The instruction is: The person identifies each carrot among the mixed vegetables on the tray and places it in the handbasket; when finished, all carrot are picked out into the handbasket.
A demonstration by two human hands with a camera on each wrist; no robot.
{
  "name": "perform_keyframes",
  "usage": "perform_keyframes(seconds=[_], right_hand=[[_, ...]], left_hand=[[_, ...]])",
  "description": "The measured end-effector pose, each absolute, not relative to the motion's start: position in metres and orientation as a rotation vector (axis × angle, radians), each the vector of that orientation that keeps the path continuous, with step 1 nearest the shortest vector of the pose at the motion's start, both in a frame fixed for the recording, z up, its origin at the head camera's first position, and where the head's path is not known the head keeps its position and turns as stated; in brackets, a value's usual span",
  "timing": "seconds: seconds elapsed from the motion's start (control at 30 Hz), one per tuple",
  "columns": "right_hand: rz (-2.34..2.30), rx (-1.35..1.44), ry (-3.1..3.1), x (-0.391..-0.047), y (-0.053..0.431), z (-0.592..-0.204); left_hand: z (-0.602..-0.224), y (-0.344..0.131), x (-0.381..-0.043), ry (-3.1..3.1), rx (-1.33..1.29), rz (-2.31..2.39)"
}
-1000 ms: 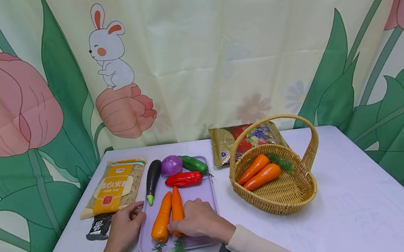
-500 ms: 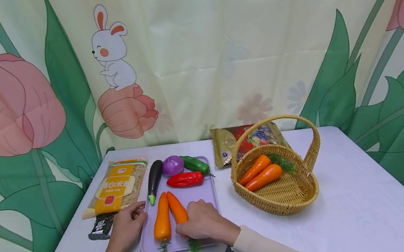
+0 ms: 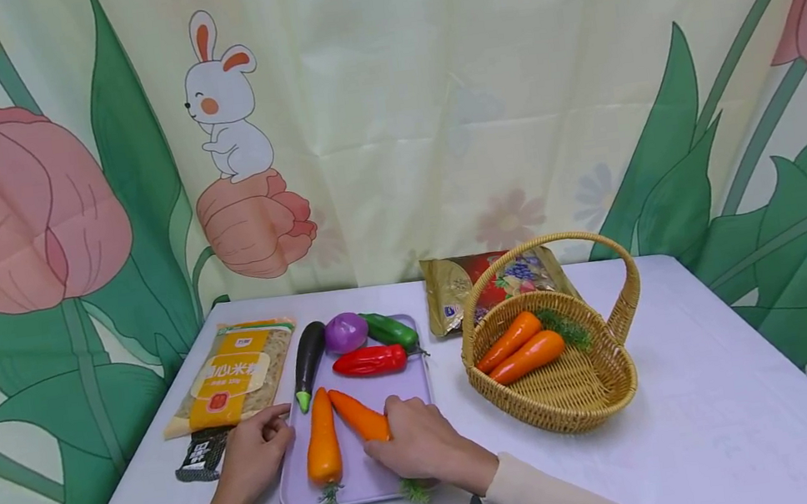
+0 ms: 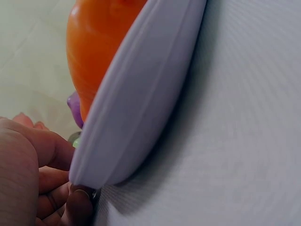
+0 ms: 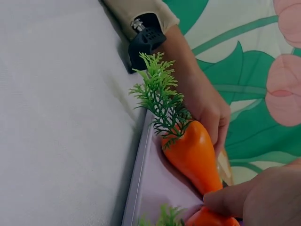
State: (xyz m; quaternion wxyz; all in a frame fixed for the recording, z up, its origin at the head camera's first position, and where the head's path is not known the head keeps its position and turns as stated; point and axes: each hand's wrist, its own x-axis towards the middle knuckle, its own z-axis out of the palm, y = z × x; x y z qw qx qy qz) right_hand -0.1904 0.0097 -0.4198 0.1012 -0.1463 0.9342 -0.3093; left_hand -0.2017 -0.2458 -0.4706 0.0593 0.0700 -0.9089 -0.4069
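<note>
Orange carrot [image 3: 359, 415] | right grip [image 3: 420, 436] knuckles-up, pinching | left grip [image 3: 257, 446] at tray [image 3: 404, 383]

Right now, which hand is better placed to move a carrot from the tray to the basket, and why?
Probably the right hand: it grips the right-hand carrot on the tray and lies nearer the basket. The left hand, farther off, holds the tray's left edge.
</note>
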Motion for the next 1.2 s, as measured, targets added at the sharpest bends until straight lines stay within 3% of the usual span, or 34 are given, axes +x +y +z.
perform_keyframes(seconds=[0.77, 1.2], right_hand=[[-0.769, -0.567, 2.982, -0.195, 0.047, -0.396], [-0.617, -0.647, 2.974, -0.198, 0.073, -0.361]], left_hand=[[-0.471, -0.244, -0.204, -2.735, 0.166, -1.212], [-0.470, -0.245, -0.200, -2.742, 0.172, -1.202]])
